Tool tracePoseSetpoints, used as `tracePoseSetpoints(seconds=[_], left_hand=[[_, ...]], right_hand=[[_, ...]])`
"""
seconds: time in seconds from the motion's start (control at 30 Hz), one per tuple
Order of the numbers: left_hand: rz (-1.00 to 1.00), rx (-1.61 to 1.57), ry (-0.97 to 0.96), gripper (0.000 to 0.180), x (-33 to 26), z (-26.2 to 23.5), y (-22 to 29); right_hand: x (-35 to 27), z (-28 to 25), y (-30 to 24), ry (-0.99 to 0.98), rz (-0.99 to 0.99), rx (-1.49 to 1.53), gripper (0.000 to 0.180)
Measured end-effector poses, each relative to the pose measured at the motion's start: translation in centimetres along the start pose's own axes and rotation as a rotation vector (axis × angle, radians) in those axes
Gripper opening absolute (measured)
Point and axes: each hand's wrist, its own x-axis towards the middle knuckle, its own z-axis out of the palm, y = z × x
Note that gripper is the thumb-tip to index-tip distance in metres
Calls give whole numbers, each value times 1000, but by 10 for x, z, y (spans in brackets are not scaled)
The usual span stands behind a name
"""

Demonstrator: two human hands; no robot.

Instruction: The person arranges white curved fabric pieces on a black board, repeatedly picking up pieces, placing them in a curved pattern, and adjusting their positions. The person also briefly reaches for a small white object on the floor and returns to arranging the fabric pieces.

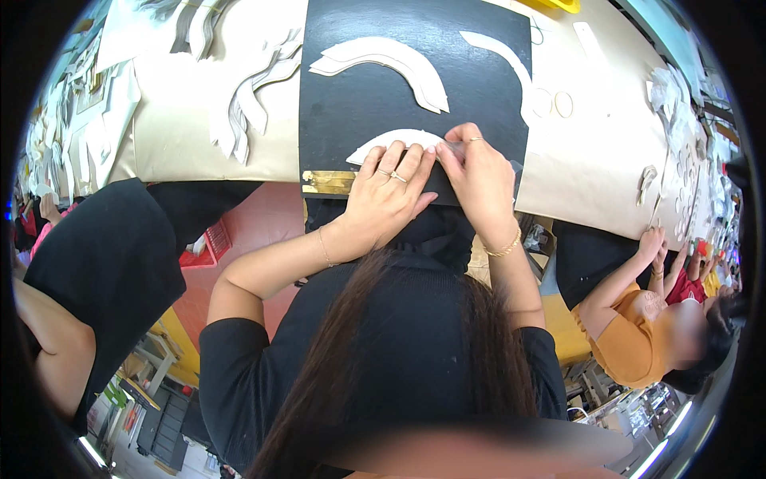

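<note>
A curved white piece [399,138] lies near the front of a black board [367,104]. The fingers of my left hand [383,191] are stretched out and rest flat on it, pressing along its lower edge. At the piece's right end, my right hand [484,180] has thumb and forefinger pinched together. Something small and greyish shows at those fingertips, too hidden to name. Farther back on the board is a stack of curved white pieces [391,57], and a slim curved strip [507,60] lies by the right edge.
Bundles of curved strips [247,96] lie on the beige table cover [175,120] at left. Brass-coloured metal [329,182] sits at the board's front left corner. Two rubber bands [562,104] and plastic bags [674,100] lie to the right. Co-workers sit on both sides, one in an orange shirt [630,339].
</note>
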Motion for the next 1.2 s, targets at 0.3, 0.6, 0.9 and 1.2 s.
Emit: tracePoseSetpoints(seconds=[0.3,0.6,0.9,1.2], left_hand=[[-6,28,32,62,0,6,3],[7,124,-20,58,4,4,7],[22,92,-171,55,15,-8,5],[-151,-152,155,44,22,-12,-25]], right_hand=[[-30,-21,28,-71,194,394,18],[-31,-23,22,-78,151,287,12],[-39,-20,27,-17,32,28,16],[-46,-59,38,-78,164,68,18]])
